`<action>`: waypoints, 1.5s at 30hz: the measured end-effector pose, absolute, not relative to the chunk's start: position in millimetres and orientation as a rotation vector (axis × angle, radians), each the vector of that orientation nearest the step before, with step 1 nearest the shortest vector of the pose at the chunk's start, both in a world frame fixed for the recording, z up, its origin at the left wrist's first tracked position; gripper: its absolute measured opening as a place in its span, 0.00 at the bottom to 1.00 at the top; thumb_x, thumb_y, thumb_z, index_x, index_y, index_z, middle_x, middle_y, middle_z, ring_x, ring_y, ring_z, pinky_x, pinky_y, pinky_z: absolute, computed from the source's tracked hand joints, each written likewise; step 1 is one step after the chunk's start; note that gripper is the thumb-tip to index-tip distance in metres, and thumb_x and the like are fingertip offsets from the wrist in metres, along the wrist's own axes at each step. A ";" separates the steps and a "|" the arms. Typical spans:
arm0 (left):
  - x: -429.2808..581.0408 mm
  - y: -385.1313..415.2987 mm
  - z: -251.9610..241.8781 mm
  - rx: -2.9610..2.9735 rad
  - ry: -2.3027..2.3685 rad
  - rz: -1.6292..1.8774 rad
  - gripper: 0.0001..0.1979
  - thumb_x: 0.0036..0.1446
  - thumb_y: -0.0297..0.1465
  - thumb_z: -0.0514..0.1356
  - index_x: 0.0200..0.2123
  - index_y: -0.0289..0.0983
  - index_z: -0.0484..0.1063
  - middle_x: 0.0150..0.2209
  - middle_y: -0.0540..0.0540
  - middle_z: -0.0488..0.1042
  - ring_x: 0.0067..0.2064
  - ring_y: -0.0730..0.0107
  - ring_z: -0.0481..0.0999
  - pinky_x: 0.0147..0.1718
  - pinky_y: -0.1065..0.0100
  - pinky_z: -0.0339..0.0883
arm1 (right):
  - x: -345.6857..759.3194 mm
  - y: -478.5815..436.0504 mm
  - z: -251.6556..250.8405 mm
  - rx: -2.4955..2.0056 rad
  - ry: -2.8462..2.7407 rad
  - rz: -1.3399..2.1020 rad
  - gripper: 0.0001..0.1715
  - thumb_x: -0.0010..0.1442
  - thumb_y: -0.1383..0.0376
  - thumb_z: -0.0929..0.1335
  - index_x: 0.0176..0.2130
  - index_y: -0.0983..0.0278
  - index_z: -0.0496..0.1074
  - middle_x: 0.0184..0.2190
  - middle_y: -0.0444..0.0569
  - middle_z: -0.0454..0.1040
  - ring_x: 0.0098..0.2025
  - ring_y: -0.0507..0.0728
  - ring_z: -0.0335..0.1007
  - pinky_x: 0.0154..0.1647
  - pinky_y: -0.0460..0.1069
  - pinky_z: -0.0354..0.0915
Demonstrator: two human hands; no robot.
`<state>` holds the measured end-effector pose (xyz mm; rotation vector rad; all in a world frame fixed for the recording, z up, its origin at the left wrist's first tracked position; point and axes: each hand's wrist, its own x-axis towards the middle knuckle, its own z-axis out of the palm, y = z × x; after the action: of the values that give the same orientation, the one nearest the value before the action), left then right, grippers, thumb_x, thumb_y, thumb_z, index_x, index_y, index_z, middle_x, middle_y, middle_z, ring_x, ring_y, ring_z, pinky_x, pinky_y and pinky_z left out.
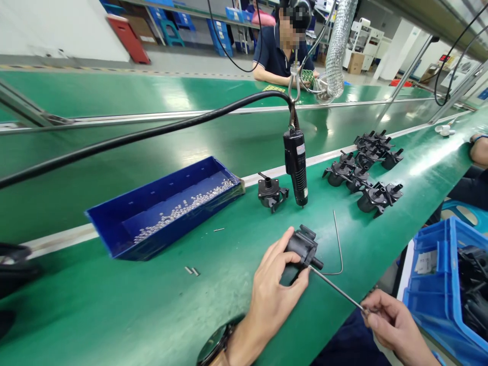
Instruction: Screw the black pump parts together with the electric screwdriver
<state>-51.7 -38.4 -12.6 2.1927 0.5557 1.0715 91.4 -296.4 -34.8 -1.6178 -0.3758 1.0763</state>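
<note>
My left hand (269, 287) is closed round a small black plastic pump-like part (302, 245), tilted over the green bench. In the fingers of my right hand (392, 320) is one end of a thin straight metal rod (337, 288). The rod's far end meets the part beside its short spout; whether it goes inside is hidden. An L-shaped bent metal rod (338, 241) lies on the bench just beyond. Farther back, a black electric screwdriver (296, 165) hangs upright from a hook, with a similar black part (270, 190) standing to its left.
A blue tray (125, 249) holding many small shiny metal pieces stands at left. Loose metal pins (192, 271) lie in front of it. Several black parts (358, 175) stand at right. A blue crate (430, 290) is beside the bench. Across from me sits a person (270, 51).
</note>
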 end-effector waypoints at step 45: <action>-57.0 -46.6 -12.1 2.236 0.184 1.303 0.24 0.57 0.15 0.64 0.56 0.30 0.65 0.59 0.20 0.74 0.65 0.51 0.72 0.57 0.53 0.76 | 126.3 -326.1 -71.0 -2.078 -1.428 -0.137 0.13 0.65 0.54 0.72 0.44 0.57 0.82 0.34 0.49 0.87 0.31 0.59 0.85 0.32 0.46 0.78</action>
<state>-57.0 -46.6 -12.1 2.2358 0.1836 1.3025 126.3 -326.1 -71.0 -2.0779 -1.4281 -0.1373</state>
